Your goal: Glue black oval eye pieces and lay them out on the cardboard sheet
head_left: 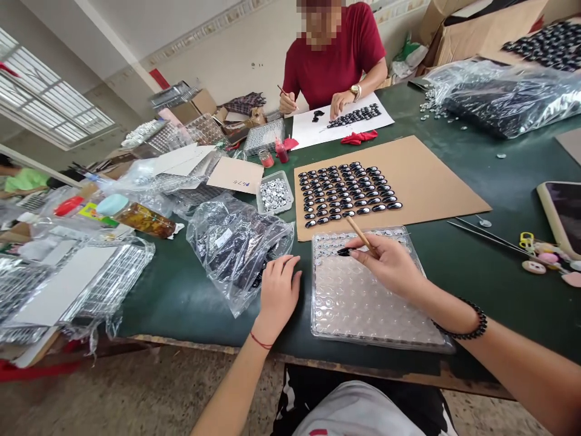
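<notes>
My right hand point(393, 266) is closed around a thin wooden stick point(358, 233), with a small glossy black piece point(345, 251) at its fingertips. It is over a clear plastic tray point(349, 297) with rows of round dimples; small silvery pieces sit in its far rows. My left hand point(279, 293) holds nothing, fingers stretched out at the edge of a clear plastic bag point(236, 242) containing dark pieces. Beyond the tray, a brown cardboard sheet point(431, 181) bears rows of black oval pieces point(347, 191) with pale highlights. What the stick's lower end touches is hidden.
A tub of small silvery pieces point(275, 195) stands left of the cardboard. Long tweezers point(488, 235) and a phone point(563, 212) lie at right. Across the table, a person in a red shirt point(338, 66) handles black pieces on white paper point(308, 134). Bags and trays crowd the left.
</notes>
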Demonstrator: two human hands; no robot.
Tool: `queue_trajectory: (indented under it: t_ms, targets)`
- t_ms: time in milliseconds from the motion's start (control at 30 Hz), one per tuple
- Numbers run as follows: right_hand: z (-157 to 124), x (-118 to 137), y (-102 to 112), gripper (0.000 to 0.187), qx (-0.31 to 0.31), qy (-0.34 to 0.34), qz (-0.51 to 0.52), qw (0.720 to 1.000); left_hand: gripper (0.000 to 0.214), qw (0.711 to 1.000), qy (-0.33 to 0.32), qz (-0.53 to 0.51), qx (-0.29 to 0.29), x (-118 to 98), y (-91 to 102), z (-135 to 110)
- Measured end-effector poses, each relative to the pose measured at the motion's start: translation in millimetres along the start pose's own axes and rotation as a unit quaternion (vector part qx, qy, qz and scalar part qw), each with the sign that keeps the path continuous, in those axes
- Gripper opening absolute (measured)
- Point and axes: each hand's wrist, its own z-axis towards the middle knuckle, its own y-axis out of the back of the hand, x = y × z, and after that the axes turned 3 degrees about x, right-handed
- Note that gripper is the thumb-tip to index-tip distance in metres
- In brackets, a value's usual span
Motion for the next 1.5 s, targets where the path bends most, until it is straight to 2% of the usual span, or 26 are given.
queue_trajectory:
  t_ms: [133, 300, 467, 600, 767, 900, 1267, 1400, 1500]
  targets:
    - [0.2, -1.2, 0.3, 0.023, -0.022, -0.011, 0.008, 1.000, 0.025, 0.996, -0.011, 0.078, 0.034, 8.9, -10.2, -4.4]
    - [2.1, -0.8, 0.5, 0.025, -0.045, -0.010, 0.018, 0.999, 0.032, 0.998, -0.035, 0.047, 0.026, 18.9, -8.2, -5.5]
    - [2.0, 0.4, -1.5, 0.028, -0.035, -0.009, 0.014, 0.999, 0.029, 0.997, 0.016, 0.048, -0.064, 39.8, 6.7, -4.3]
    - [1.0, 0.9, -2.1, 0.030, -0.033, 0.002, 0.013, 0.999, 0.024, 0.998, 0.033, 0.053, -0.030, 41.0, 4.3, -12.6]
    - [1.2, 0.2, -1.8, 0.028, -0.036, 0.019, -0.003, 0.999, 0.042, 0.986, 0.102, 0.123, -0.038, 44.2, 2.2, -28.4]
    - [1.4, -1.4, -1.7, 0.028, -0.027, 0.021, -0.007, 0.999, 0.036, 0.987, 0.089, 0.127, -0.028, 55.3, 5.0, -31.9]
    - [2.9, -0.4, -2.6, 0.032, -0.037, 0.016, 0.004, 0.999, 0.024, 0.999, 0.032, 0.040, -0.017, 61.5, -0.2, -24.2]
    - [4.9, -0.1, -0.6, 0.028, -0.049, 0.024, 0.037, 0.998, 0.021, 0.996, 0.036, -0.034, -0.078, 60.3, 9.0, -6.8]
    - [7.9, 3.6, 11.7, 0.025, -0.084, 0.034, 0.041, 0.995, 0.017, 0.970, 0.101, -0.163, -0.153, 49.2, 21.9, 19.0]
